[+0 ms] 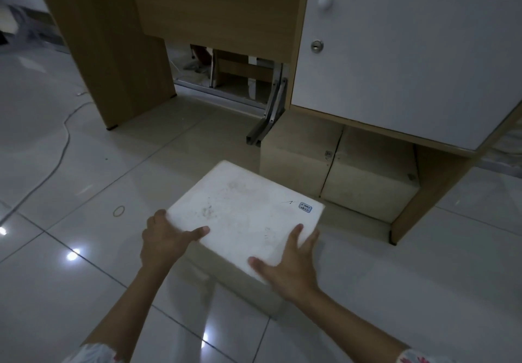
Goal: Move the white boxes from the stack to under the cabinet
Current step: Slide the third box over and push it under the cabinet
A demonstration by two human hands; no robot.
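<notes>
Glossy floor tiles [84, 182] surround the white box [243, 215], gripped at both sides by left hand [166, 238] and right hand [291, 266], just before the cabinet [395, 52]; its edge could snag stored boxes [333, 162] underneath

glossy tiled floor [84, 182] under boxes [333, 162], cable [60, 148]

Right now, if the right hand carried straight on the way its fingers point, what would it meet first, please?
The right hand grips the white box, fingers pointing up-frame toward the cabinet. Going straight on, it would probably first reach the boxes under the cabinet, though depth is unclear.
</notes>
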